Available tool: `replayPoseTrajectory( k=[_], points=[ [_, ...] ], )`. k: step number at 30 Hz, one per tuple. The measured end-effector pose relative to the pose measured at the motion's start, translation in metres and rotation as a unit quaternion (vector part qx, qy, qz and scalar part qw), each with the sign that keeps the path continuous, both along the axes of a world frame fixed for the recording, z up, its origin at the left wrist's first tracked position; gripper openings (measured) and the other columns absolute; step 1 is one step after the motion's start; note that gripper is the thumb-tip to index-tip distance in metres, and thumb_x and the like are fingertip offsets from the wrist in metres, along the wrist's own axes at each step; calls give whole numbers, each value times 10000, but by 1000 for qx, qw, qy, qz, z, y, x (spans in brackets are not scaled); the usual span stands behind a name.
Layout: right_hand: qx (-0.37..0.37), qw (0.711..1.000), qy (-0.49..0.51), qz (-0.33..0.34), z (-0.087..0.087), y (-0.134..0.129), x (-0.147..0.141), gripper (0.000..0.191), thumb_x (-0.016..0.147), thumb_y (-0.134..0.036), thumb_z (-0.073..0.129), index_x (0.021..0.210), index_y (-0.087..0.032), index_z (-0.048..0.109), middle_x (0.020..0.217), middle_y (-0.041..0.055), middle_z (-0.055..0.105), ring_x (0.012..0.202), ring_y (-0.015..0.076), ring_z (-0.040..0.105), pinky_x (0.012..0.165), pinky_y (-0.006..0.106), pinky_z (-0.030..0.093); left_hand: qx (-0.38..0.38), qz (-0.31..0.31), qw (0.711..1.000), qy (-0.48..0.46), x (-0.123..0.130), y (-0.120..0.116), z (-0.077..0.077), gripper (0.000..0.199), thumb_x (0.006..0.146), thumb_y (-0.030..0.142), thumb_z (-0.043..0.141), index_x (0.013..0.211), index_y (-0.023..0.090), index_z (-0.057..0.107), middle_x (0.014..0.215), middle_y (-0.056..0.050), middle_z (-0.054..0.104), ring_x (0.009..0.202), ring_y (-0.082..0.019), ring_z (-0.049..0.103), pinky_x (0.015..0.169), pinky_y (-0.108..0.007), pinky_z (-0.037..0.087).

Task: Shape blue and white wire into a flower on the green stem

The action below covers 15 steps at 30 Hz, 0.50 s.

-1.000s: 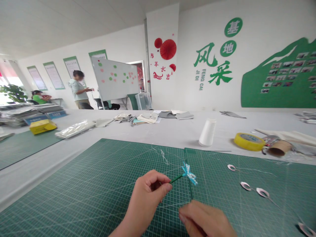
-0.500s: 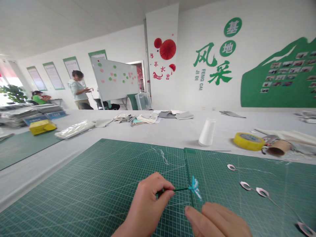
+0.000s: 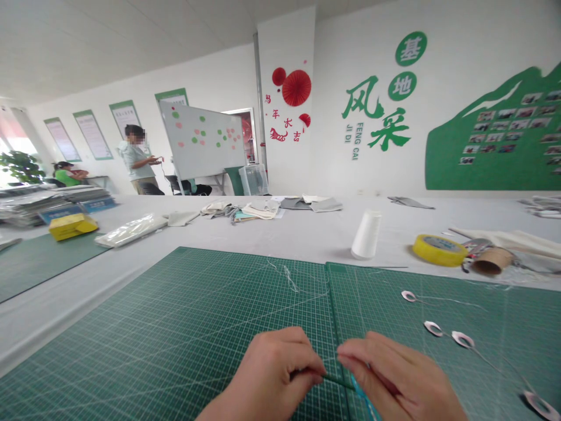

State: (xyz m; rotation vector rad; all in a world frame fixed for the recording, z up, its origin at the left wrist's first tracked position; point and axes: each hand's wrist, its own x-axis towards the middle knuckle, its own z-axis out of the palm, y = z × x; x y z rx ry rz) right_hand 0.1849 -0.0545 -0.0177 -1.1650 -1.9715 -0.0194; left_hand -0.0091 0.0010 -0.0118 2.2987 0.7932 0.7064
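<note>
On the green cutting mat [image 3: 175,327], the left hand [image 3: 274,374] pinches a green stem [image 3: 337,380] while the right hand [image 3: 398,377] closes over its blue ribbon end [image 3: 362,399], half hidden by fingers. Pale wire-stemmed loops [image 3: 433,328] lie at three o'clock, a white thread cone [image 3: 366,235] at twelve, a yellow tape roll [image 3: 439,250] at one.

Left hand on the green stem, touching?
Touching. The head view shows the left hand pinching the green stem, whose end disappears into its grip.

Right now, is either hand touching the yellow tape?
No, the left hand and right hand are over the cutting mat, away from the yellow tape roll.
</note>
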Motion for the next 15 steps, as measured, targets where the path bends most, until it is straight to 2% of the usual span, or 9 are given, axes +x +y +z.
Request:
replayPoseTrajectory(
  k=[6, 8, 12, 15],
  points=[
    [-120, 992, 24, 20, 0, 9, 8, 165, 896, -277, 519, 788, -239, 638, 631, -36, 613, 557, 115, 579, 531, 211, 432, 14, -62, 998, 14, 0, -1, 1, 139, 737, 39, 661, 786, 125, 758, 718, -51, 701, 711, -142, 631, 653, -210, 465],
    [-162, 986, 48, 8, -1, 12, 10, 192, 889, -331, 519, 780, -245, 652, 610, -38, 587, 534, 122, 538, 515, 221, 406, 8, -76, 997, 3, 0, -1, 1, 128, 732, 49, 672, 797, 113, 761, 726, -63, 705, 704, -142, 634, 649, -208, 466],
    [-273, 954, 126, -2, -4, 17, 13, 261, 832, -424, 543, 718, -220, 659, 554, -51, 465, 492, 119, 388, 483, 239, 311, -31, -85, 995, -37, -1, -2, 2, 140, 716, 38, 684, 793, 118, 769, 711, -63, 700, 674, -130, 628, 629, -197, 463],
    [-338, 918, 208, 25, -6, 22, 14, 304, 794, -474, 564, 693, -196, 639, 538, -66, 371, 504, 113, 317, 487, 238, 260, -84, -79, 990, -77, -2, -4, 6, 131, 710, 78, 715, 792, 161, 775, 698, -45, 696, 663, -127, 617, 629, -208, 463]
  ],
)
